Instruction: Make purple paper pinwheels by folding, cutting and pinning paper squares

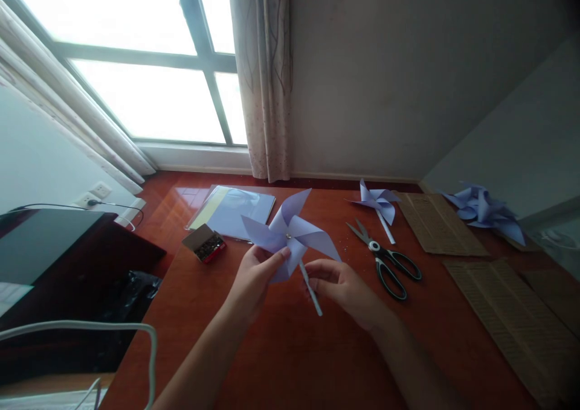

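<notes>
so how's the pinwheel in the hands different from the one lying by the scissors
The held pinwheel is up off the table, left hand on a blade, right hand pinching its stick; the lying pinwheel rests untouched on the table beside the scissors. The held pinwheel looks larger, being nearer the camera. Both are pale lilac paper on white sticks.

Daylight poured through a large window [136,78] at the far left, its grey frame crossing bright panes. A pale patterned curtain [265,78] hung beside it against a plain grey wall [408,78]. A glossy reddish-brown table [290,349] filled the near ground, while a wall socket [93,195] sat low at left.
</notes>
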The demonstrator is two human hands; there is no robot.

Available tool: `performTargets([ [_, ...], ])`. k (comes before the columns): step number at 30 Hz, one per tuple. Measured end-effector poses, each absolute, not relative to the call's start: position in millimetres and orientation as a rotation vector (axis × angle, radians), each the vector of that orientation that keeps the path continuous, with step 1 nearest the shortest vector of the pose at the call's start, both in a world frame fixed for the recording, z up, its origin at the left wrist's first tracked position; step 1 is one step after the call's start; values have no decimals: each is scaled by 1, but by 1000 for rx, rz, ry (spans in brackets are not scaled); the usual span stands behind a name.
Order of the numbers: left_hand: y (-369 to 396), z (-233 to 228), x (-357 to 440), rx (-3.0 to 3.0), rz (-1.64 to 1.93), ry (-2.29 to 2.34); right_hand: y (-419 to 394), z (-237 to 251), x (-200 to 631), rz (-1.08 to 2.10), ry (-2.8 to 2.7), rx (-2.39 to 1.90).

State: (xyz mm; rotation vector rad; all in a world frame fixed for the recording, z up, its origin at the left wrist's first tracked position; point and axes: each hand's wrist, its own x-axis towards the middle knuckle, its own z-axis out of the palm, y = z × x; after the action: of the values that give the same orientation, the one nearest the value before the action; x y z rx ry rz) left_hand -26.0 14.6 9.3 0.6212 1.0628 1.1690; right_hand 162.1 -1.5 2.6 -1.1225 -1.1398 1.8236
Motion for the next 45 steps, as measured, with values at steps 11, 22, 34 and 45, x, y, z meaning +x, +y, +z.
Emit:
performTargets([
  [11,17,-5,-22,647,1219,1135,3,-17,163,1349,-1467,-1339],
  [22,14,8,-19,634,1206,1086,10,-7,192,908,-1559,-1424],
  [34,7,-5,-13,1224,1085,1160,-114,-47,354,198,-1358,-2109],
  [45,-3,-12,114,2812,410,615,-133,-55,366,149,-1293,-2241],
])
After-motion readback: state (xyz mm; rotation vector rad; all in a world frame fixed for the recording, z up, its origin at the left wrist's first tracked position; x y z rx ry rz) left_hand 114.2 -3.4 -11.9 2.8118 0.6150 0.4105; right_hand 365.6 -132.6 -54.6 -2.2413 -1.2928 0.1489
